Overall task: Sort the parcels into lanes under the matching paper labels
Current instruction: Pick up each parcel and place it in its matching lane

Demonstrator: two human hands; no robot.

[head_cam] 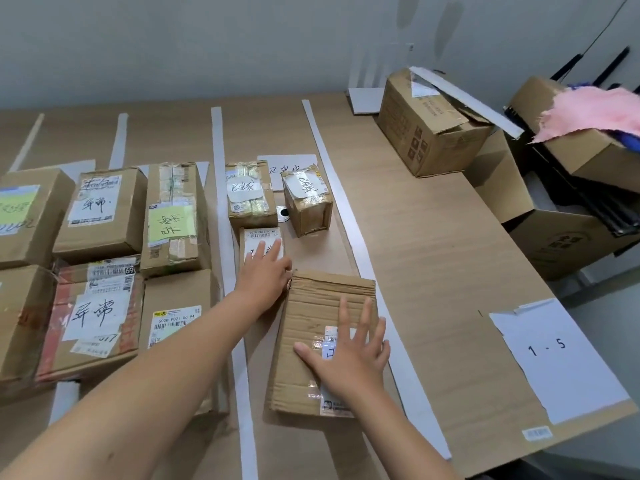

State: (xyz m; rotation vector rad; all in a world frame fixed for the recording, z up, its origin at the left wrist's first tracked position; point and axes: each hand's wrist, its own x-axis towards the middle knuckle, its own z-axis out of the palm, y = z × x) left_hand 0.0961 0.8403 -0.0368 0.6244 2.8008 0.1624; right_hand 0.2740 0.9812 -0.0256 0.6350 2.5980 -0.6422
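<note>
The person's right hand (pixel 349 355) lies flat and relaxed, fingers spread, on top of a flat cardboard parcel (pixel 311 317), grasping nothing. That parcel sits at about six o'clock in the view, in the lane between two white strips (pixel 219 188). The left hand (pixel 265 275) is likewise released, its straight fingers resting on a small labelled parcel (pixel 258 237) at eleven o'clock from the flat one, in the same lane. Farther up the lane, toward twelve o'clock, two taped parcels (pixel 306 202) stand side by side in front of a handwritten paper label (pixel 277 164). At nine o'clock, across the left strip, a group of boxes (pixel 100 216) fills the neighbouring lane. At three o'clock a sheet marked "1 - 5" (pixel 554 362) is taped to the table (pixel 433 254), and an open carton (pixel 426 133) stands at one o'clock.
</note>
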